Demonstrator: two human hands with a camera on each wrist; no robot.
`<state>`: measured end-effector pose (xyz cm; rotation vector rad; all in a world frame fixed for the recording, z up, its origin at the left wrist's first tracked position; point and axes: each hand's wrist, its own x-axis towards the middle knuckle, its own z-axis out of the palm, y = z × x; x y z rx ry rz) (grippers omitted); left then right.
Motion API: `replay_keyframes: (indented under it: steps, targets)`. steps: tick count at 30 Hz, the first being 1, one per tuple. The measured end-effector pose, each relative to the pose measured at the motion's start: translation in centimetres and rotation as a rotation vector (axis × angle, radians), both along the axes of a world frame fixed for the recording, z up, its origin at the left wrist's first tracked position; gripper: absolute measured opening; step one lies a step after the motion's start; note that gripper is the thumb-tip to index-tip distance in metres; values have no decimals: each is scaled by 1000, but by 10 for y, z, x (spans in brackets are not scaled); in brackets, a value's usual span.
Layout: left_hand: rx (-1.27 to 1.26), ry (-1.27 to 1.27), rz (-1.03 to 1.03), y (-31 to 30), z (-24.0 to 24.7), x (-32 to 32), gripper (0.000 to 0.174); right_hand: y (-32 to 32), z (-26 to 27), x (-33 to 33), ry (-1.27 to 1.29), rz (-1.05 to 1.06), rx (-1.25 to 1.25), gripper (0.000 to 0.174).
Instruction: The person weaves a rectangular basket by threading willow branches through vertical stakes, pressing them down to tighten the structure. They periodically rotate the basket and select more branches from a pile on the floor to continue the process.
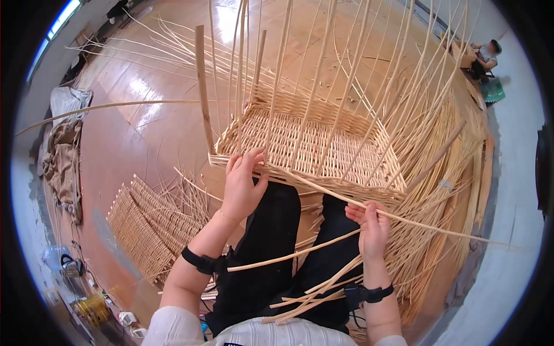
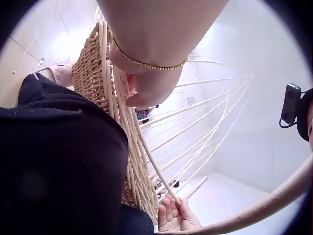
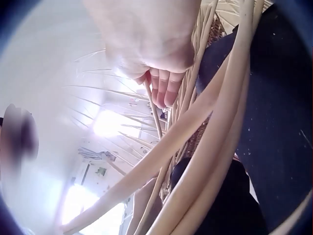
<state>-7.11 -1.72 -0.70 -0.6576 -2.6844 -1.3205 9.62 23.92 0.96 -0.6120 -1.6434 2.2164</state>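
Note:
A rectangular wicker basket point(image 1: 374, 188), with tall upright stakes round its woven base and low walls, rests across the person's knees. Near its front left corner, the left hand point(image 1: 242, 181) grips the rim, its fingers curled over the top in the left wrist view. One long pale willow rod point(image 1: 430, 224) slants from beside that hand, along the front wall and out to the right. The right hand point(image 1: 374, 229) pinches this rod between thumb and fingers, just off the front wall. Part of the left fingertips is hidden behind stakes and rim.
Loose rods point(image 1: 323, 282) lie over the lap, and a big bundle of rods point(image 1: 444, 155) spreads at the right. Woven panels point(image 1: 144, 225) lie on the floor at left. A thick post point(image 1: 202, 86) rises from the left corner. Another person point(image 1: 487, 60) sits far back right.

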Motion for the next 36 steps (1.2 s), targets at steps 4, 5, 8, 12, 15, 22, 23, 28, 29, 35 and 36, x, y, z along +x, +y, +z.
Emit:
replay_keyframes:
  steps: [4,5,8,12,15,22,23,28,29,35,36]
  targets:
    - [59,-58,41,0,1,0,47,16,-4,-12,-35,9,-57,21]
    - [89,-18,44,-2,1,0,41,21,-5,-16,-47,22,-85,21]
    - [186,-50,-22,23,11,1,26,25,1,-21,-69,33,-140,21]
    - [-111,-351,-246,47,29,-12,21,30,-2,-23,-82,67,-190,18]
    - [-134,-299,-262,45,13,-13,32,22,2,-20,-45,17,-269,13]
    - [-162,-230,-277,43,8,-12,32,1,23,-23,-3,-95,-125,34]
    - [-148,-200,-253,43,4,-10,33,8,30,-28,-22,-5,84,32]
    - [-70,-84,-79,51,2,1,30,8,94,-104,-57,333,1033,41]
    - [-36,-37,-10,55,0,4,29,1,108,-124,-44,406,1297,51]
    - [68,99,197,69,-18,7,31,-26,99,-203,100,168,1715,73]
    - [36,63,164,65,-15,6,31,-31,99,-204,158,68,1492,69]
